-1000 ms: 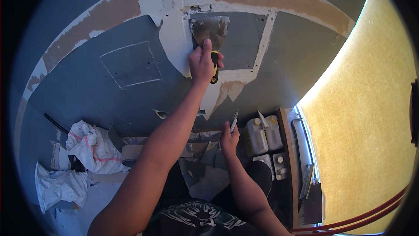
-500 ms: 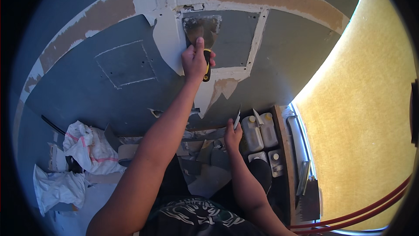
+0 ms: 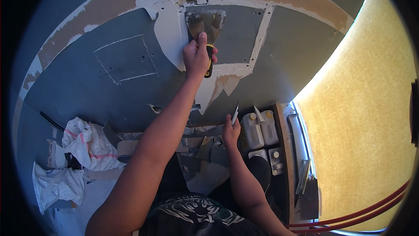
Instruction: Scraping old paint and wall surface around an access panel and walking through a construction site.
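Raised against the grey wall (image 3: 301, 39), my left hand (image 3: 197, 58) is closed round the black-and-yellow handle of a putty knife (image 3: 207, 21). The wide metal blade points up and lies over the left part of a grey rectangular patch (image 3: 239, 35) edged with white filler. My palm hides part of the handle. Lower and to the right, my right hand (image 3: 230, 132) grips a utility knife (image 3: 235, 114) with its thin blade pointing up, away from the wall patch. Torn strips of white and brown facing paper (image 3: 227, 83) show below the patch.
White plastic jugs (image 3: 252, 132) stand on the right beside a wooden edge (image 3: 286, 161). Crumpled white sacks (image 3: 94, 146) lie at the left, and scraps of board (image 3: 205, 148) are below. Red hoses (image 3: 362, 216) cross the lower right near a bright yellow panel (image 3: 362, 118).
My view has shifted slightly. The putty knife stays at about the same spot on the patch, and my right hand with the utility knife has moved a little left.
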A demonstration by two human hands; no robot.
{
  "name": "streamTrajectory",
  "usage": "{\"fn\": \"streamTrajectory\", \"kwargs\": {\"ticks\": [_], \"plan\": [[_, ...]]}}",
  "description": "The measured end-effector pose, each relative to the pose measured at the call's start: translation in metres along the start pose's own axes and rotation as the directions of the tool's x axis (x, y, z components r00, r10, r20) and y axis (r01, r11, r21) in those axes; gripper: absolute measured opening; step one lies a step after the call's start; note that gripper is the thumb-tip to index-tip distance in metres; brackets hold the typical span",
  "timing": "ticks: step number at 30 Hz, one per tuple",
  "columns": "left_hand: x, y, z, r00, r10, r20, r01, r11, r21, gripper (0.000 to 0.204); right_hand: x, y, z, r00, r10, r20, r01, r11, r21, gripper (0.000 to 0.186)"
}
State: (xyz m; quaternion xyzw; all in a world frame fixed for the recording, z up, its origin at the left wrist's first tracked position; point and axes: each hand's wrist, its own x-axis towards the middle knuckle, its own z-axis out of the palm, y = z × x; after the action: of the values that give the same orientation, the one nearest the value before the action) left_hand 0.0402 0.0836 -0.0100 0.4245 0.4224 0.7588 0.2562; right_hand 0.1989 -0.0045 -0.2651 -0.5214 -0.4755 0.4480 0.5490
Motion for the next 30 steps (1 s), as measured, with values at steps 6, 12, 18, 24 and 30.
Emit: {"fn": "streamTrajectory", "kwargs": {"ticks": [6, 12, 18, 24, 30], "plan": [[-0.001, -0.002, 0.001, 0.999, -0.029, 0.038, 0.028, 0.999, 0.033, 0.054, -0.002, -0.006, 0.007, 1.000, 0.019, -0.005, -0.019, 0.999, 0.032, 0.035], [-0.017, -0.015, 0.011, 0.982, 0.056, 0.180, -0.096, 0.969, 0.226, 0.052, -0.003, -0.011, 0.017, 1.000, 0.017, 0.012, -0.017, 1.000, -0.018, 0.035], [-0.016, -0.014, 0.006, 0.995, 0.029, 0.099, -0.041, 0.992, 0.122, 0.053, -0.002, -0.009, 0.024, 0.999, 0.016, 0.036, -0.015, 1.000, -0.026, 0.034], [-0.013, -0.008, 0.007, 0.999, 0.014, 0.033, -0.016, 0.998, 0.055, 0.054, 0.000, -0.006, 0.030, 0.995, 0.050, 0.081, -0.053, 0.998, 0.035, 0.035], [-0.013, -0.009, 0.009, 1.000, 0.014, -0.003, -0.014, 1.000, -0.014, 0.053, -0.005, -0.008, 0.037, 0.991, 0.001, 0.131, -0.003, 1.000, 0.022, 0.031]]}}
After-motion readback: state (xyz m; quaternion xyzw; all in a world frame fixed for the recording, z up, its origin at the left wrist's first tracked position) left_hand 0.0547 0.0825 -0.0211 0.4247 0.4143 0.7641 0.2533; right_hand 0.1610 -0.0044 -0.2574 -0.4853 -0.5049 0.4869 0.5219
